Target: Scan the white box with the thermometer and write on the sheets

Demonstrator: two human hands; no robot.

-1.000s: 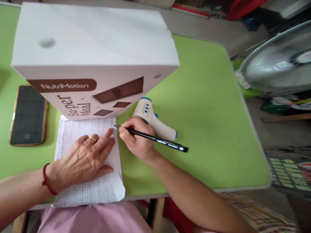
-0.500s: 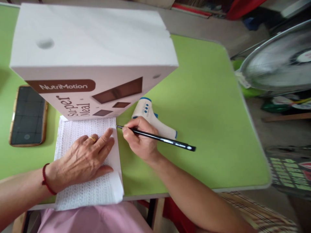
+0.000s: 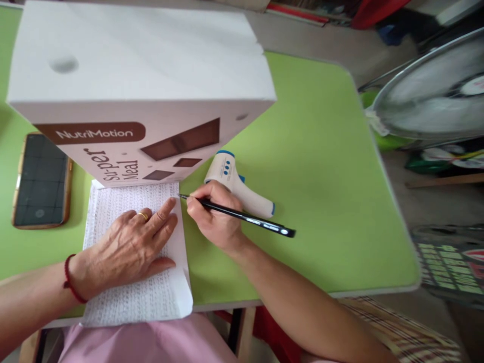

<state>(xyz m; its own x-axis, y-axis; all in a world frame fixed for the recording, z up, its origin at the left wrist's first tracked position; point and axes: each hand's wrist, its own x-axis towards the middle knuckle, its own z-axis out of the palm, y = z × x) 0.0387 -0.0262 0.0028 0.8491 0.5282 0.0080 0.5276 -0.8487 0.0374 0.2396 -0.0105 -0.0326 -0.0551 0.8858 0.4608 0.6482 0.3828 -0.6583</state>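
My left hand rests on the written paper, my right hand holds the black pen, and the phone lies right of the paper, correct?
Not quite: the phone lies left of the paper, as the head view shows. The left hand and right hand are as you say.

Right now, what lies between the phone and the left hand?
In the head view, a strip of green table comes right beside the phone, then the left part of the written-on paper, where the left hand rests.

L hand (image 3: 126, 247) palm-down, R fingers (image 3: 207, 190) in pinch
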